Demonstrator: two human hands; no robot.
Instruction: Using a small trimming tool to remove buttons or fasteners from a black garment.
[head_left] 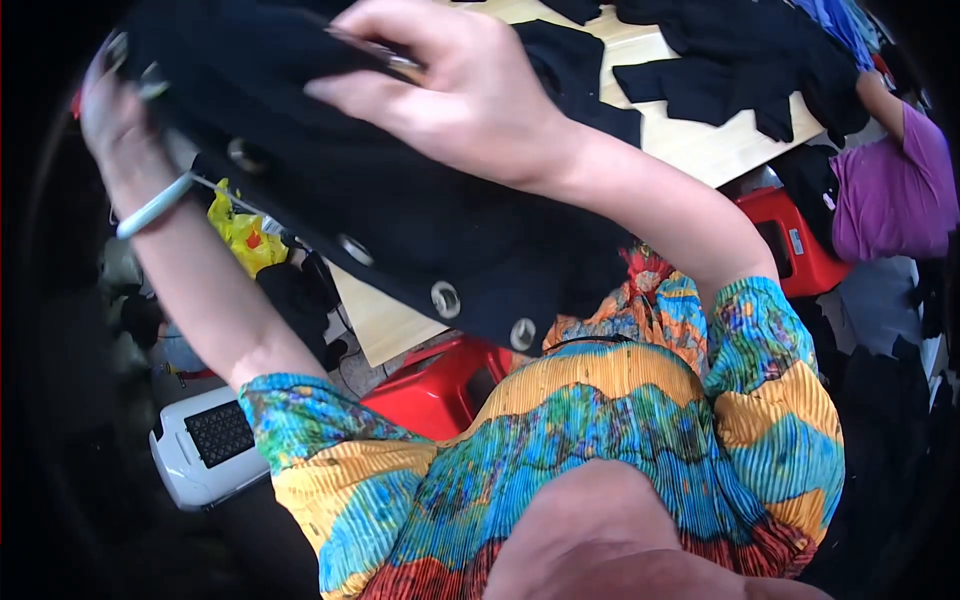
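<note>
A black garment with several large shiny buttons along its lower edge is held up in front of me, slanting from upper left to lower right. At the far left, my left hand, with a pale bangle on the wrist, is closed on the garment's edge; motion blurs its fingers. Over the cloth's upper part, my right hand is closed around a small slim metal tool, mostly hidden in the palm. Thumb and forefinger point left over the fabric.
Behind the garment stands a light wooden table with more black cloth pieces. A person in purple sits at the right beside a red stool. Another red stool, a yellow plastic bag and a white grilled appliance are lower left.
</note>
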